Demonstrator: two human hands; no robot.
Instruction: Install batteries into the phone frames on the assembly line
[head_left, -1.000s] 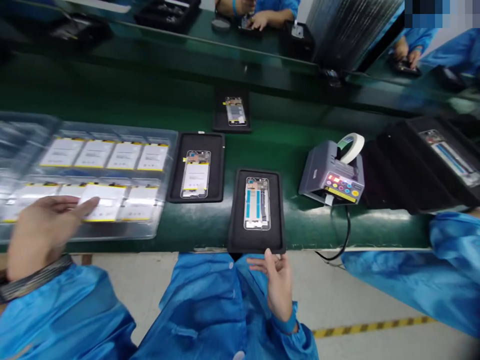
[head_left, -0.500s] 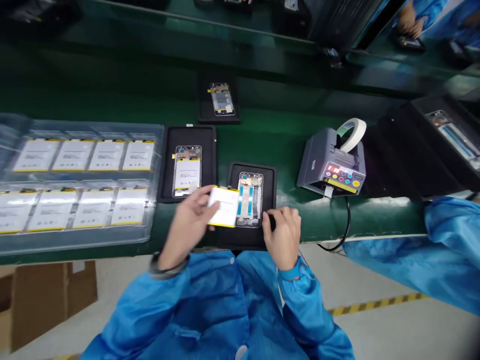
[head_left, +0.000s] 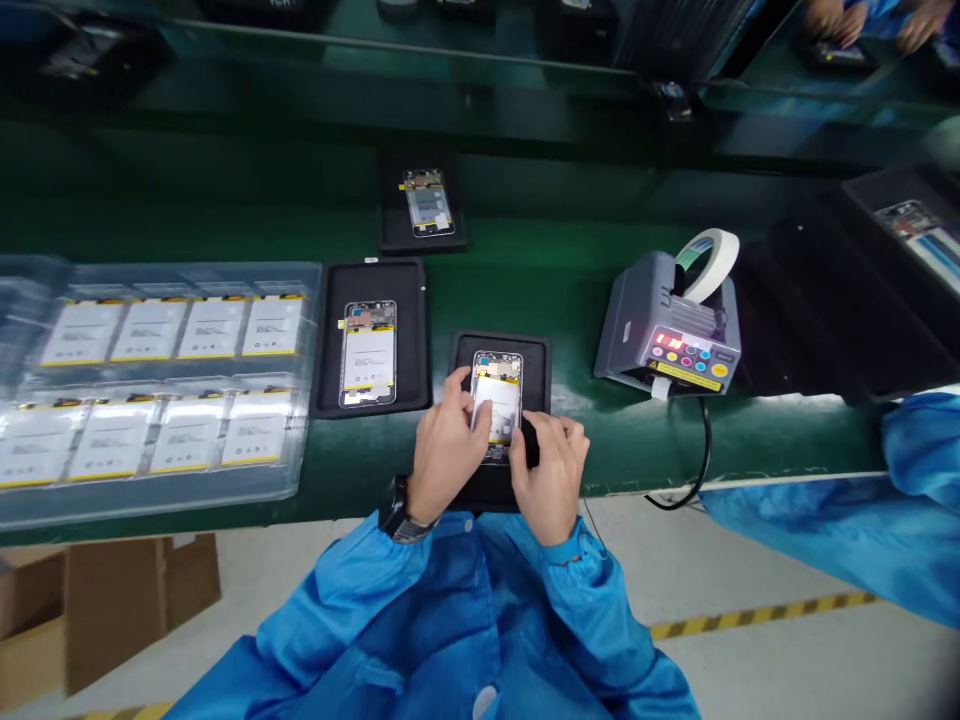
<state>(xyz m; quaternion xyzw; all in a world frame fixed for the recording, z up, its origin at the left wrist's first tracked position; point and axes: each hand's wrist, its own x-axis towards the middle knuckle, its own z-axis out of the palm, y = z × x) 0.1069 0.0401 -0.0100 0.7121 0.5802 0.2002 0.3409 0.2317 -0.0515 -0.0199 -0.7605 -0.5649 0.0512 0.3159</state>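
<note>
A white phone battery (head_left: 501,400) with yellow edges lies within the open phone body (head_left: 491,358), whose circuit board shows at the top. The phone rests on a black tray (head_left: 536,370) in front of me. My left hand (head_left: 451,440) grips the battery from the left, its thumb on the battery's face and its fingers along the phone's left side. On the right side, my right hand (head_left: 551,462) holds the phone's edge between bent thumb and fingers. Whether the battery is fully seated, I cannot tell.
To the left stands a clear plastic tray (head_left: 296,480) with several batteries. Two more black trays (head_left: 411,345) hold open phones. A grey tape dispenser (head_left: 637,320) with a white tape roll (head_left: 721,265) stands right. A co-worker's blue sleeve (head_left: 926,450) is at far right.
My left hand has moved right with the battery, from beside the phone to inside its body. My right hand has shifted slightly left and now touches the phone's edge.
</note>
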